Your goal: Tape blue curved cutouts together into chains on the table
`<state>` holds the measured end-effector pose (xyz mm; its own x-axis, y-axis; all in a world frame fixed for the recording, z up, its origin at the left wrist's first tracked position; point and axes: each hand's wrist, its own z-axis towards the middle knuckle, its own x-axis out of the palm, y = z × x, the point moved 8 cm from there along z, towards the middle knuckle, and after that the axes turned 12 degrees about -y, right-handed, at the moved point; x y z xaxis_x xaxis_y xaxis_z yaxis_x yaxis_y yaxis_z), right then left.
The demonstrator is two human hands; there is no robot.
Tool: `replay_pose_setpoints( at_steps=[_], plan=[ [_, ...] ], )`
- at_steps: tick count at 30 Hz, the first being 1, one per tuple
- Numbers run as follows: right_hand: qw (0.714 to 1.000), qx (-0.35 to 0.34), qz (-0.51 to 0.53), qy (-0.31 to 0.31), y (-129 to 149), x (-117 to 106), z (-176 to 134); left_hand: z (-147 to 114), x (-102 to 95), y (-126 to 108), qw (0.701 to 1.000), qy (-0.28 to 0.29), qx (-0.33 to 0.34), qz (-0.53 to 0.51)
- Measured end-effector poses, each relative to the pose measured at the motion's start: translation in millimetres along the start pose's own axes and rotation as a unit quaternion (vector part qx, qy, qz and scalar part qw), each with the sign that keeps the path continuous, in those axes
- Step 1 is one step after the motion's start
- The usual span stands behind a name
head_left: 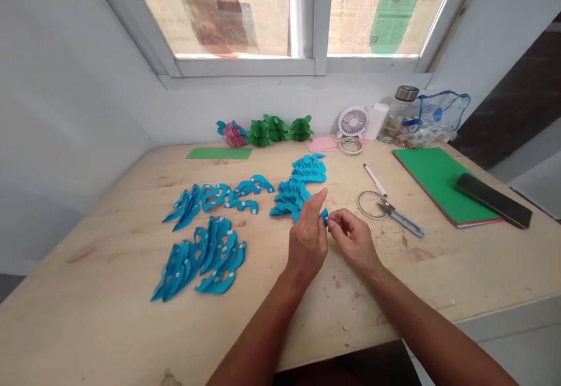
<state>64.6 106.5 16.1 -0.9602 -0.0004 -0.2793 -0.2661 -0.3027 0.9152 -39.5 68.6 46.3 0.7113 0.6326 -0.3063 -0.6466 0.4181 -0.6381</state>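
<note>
Between my hands is a small blue paper piece (324,215), mostly hidden by my fingers. My left hand (308,231) is closed on it from the left, with one finger pointing up. The fingertips of my right hand (353,235) pinch its right edge, where a small white spot shows. Just behind my left hand lies a pleated blue paper bundle (289,198), and a second folded blue bundle (309,169) sits farther back. Cut blue paper pieces with white squares (214,251) are spread in a cluster to the left, and more blue cutouts (249,190) lie beyond them.
Right of my hands are thread snips (405,221), a ring-shaped roll (366,206) and a white pen (376,180). A black phone (493,199) rests on green sheets (442,181). Green paper figures (276,129), a small fan (353,122) and a bottle (397,114) stand along the wall.
</note>
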Motion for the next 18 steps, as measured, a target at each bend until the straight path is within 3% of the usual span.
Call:
replay_pose_setpoints(
  at_steps=[6,12,18],
  plan=[
    [0.998,-0.051,0.000,-0.032,6.6,-7.5,3.9,-0.6,1.2,-2.4,1.000,0.004,0.023,0.004],
    [0.998,-0.047,-0.001,-0.033,4.8,-7.6,5.5,-1.0,3.7,-5.3,0.999,0.021,0.028,-0.006],
    [0.998,-0.039,-0.009,-0.047,4.7,-10.0,6.1,-2.1,4.0,2.9,0.999,0.017,-0.030,-0.036]
  ],
)
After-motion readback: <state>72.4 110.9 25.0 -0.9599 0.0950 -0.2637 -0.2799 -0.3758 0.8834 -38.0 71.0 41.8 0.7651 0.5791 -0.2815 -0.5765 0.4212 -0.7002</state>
